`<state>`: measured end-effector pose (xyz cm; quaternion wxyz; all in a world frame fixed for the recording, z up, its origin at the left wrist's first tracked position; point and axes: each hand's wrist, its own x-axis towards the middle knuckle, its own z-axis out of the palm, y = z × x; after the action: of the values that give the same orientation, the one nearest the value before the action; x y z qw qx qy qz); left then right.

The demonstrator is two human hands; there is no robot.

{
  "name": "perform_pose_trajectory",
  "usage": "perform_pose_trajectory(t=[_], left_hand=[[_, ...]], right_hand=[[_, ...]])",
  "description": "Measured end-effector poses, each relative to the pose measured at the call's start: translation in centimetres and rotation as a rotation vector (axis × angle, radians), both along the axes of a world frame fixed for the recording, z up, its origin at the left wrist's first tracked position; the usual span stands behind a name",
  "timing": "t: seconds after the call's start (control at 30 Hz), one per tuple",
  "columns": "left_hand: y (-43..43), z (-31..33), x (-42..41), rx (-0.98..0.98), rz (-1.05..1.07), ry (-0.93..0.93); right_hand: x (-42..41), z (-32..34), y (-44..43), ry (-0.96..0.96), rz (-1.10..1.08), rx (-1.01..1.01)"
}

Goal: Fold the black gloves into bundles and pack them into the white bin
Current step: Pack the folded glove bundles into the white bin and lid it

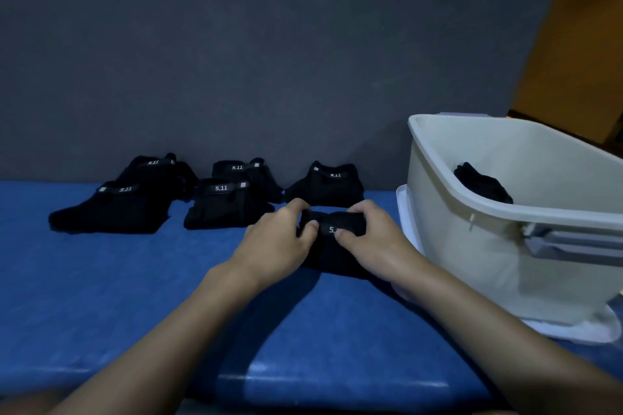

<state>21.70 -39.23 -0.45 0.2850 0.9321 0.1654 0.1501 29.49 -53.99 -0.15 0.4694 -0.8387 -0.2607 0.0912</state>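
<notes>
A black glove [332, 242] with white "5.11" lettering lies on the blue surface in front of me. My left hand [281, 239] grips its left end and my right hand [372, 239] grips its right end, thumbs on top near the cuff. Several more black gloves lie in loose pairs behind: one pair at far left [114, 205], one in the middle [226, 202], a single one [328, 184] just beyond my hands. The white bin [472, 239] stands tilted at the right, with one black bundle [482, 184] inside it.
The bin rests on a white lid or tray [580, 330] on the blue padded surface [135, 280]. A dark grey wall [269, 61] rises directly behind the gloves. The surface's front edge runs along the bottom of the view.
</notes>
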Motion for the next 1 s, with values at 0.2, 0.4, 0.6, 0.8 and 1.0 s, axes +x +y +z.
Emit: perform_pose_trajectory(t=[0.2, 0.4, 0.6, 0.8, 1.0], left_hand=[[0.4, -0.1, -0.8, -0.272, -0.031, -0.055], [0.1, 1.0, -2.2, -0.394, -0.094, -0.151], [0.6, 5.7, -4.9, -0.308, -0.299, -0.257], [0.2, 12.0, -6.4, -0.189, -0.445, -0.290], [-0.9, 17.6, -6.1, 0.032, -0.445, -0.404]], right_hand=[[-0.9, 0.4, -0.8, 0.103, 0.083, -0.010], [-1.9, 1.4, -1.7, 0.128, 0.166, -0.015], [-4.0, 4.4, -2.7, 0.148, 0.339, 0.109], [-5.4, 8.3, -2.8, -0.001, 0.386, 0.197], [-6.0, 13.5, -4.2, -0.256, 0.341, 0.293]])
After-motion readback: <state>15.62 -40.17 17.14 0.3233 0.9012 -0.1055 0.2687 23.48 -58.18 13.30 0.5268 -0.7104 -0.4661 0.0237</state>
